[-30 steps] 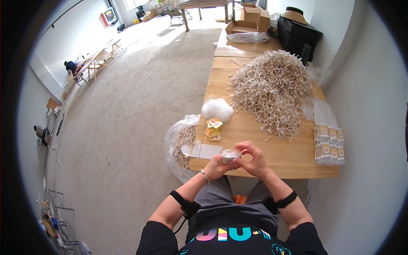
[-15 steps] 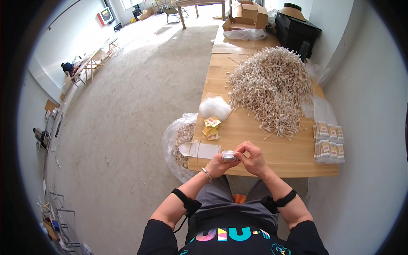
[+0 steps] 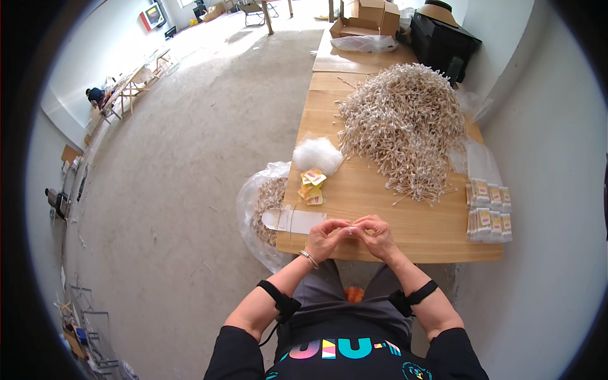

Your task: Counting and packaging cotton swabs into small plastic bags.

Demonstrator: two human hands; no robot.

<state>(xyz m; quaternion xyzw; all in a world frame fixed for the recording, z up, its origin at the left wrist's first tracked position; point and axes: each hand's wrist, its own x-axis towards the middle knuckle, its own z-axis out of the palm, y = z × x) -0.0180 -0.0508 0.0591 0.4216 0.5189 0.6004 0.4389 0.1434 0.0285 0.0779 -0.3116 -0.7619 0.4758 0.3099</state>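
Note:
Both hands meet at the table's front edge. My left hand [image 3: 324,239] and my right hand [image 3: 376,239] pinch a small white and clear plastic packet [image 3: 352,232] between their fingertips. Fingers cover most of it, so its contents cannot be made out. Just left of my left hand lies a flat white strip [image 3: 305,222] with a rounded end that juts past the table edge. Small yellow and white cards [image 3: 311,185] are heaped behind it, and a pile of clear plastic bags [image 3: 317,156] sits beyond them. A large heap of cotton swabs [image 3: 405,130] spreads over the table behind my hands.
Filled packets with cards [image 3: 486,223] stand in two rows on the wooden table [image 3: 430,240] at right. A plastic sack of swabs [image 3: 268,195] hangs at its left edge. Farther back are cardboard boxes [image 3: 364,26] and a black bin [image 3: 442,43]. A person [image 3: 96,96] sits far left.
My left hand has shifted its grip from holding the packet's side to pinching with the fingertips. Both hands have drawn together over the packet, hiding more of it. The view has shifted slightly.

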